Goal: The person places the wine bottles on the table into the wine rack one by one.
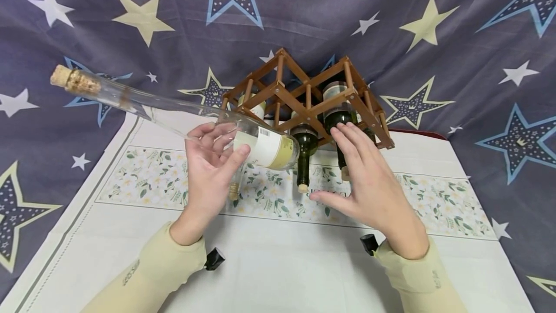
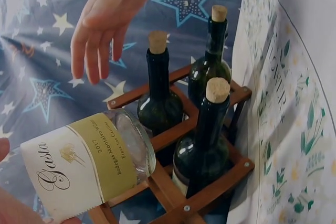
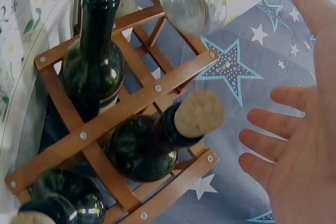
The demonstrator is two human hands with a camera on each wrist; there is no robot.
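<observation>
My left hand (image 1: 206,170) grips a clear glass bottle (image 1: 267,149) by its body, thumb on the near side and fingers beneath. The bottle lies tilted, its corked neck pointing up to the left and its base toward the wooden wine rack (image 1: 330,103). In the left wrist view, the bottle's white and olive label (image 2: 68,166) reads "Gasta" and "2017". My right hand (image 1: 373,190) has its fingers extended and holds nothing. It overlaps a dark green bottle (image 1: 336,119) in the head view, but in the right wrist view its fingers are apart from the corked bottles.
Several corked bottles lie in the rack, among them a green one (image 1: 304,151) and a clear one whose cork (image 1: 233,191) points to the front. A floral runner (image 1: 147,177) crosses the white tablecloth (image 1: 286,264). Behind hangs a star-patterned cloth (image 1: 326,8).
</observation>
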